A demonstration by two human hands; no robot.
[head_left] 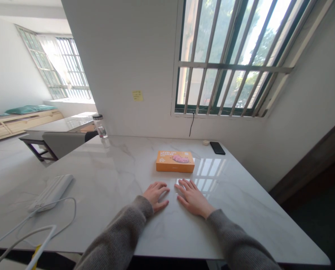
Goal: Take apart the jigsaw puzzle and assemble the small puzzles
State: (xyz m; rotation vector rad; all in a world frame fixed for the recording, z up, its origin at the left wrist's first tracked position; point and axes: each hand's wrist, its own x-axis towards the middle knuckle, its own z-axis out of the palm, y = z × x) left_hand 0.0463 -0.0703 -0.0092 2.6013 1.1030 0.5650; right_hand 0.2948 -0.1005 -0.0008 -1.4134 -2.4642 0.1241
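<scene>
An orange puzzle box (175, 162) with a pink picture on its lid lies flat and closed on the white marbled table (122, 168). My left hand (157, 196) rests on the tabletop just in front of the box, fingers apart and holding nothing. Beside it, my right hand (193, 198) also lies on the table with its fingers spread and nothing in it. Neither hand touches the box; a small gap of bare tabletop separates them from it.
A white power strip (52, 193) with white cables (75, 210) lies at the left. Towards the wall stand a clear bottle (100, 127) at the back left and, at the back right, a black phone (217, 148) near a small white round object (206, 143).
</scene>
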